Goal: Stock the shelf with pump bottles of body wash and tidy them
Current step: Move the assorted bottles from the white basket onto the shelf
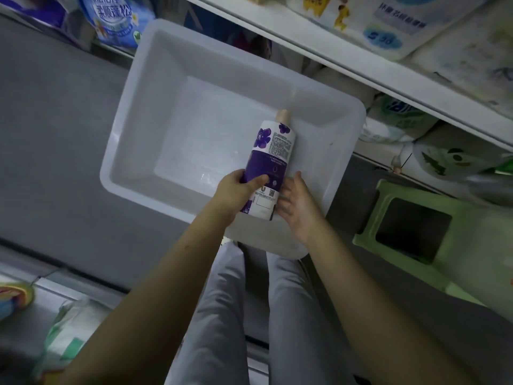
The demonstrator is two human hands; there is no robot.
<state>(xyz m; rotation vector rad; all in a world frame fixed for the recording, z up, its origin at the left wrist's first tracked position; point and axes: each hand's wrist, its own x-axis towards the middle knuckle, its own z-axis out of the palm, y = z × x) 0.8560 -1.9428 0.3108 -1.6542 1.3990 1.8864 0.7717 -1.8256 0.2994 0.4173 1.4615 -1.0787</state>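
A white and purple pump bottle (270, 151) of body wash with violet flowers and a beige pump top lies over a white plastic tub (133, 129) on the floor. My left hand (238, 191) grips the bottle's lower part, fingers wrapped across the purple band. My right hand (298, 207) sits just right of the bottle's base, fingers spread, holding nothing; whether it touches the bottle is unclear. The tub's inside looks bare apart from the bottle.
White shelves (361, 68) run along the upper right, loaded with soft packs of paper goods (455, 51). A green plastic stool (410, 232) stands right of the tub. Blue bags (116, 20) sit at the top left, more packs (69, 337) at the bottom left. My legs are below.
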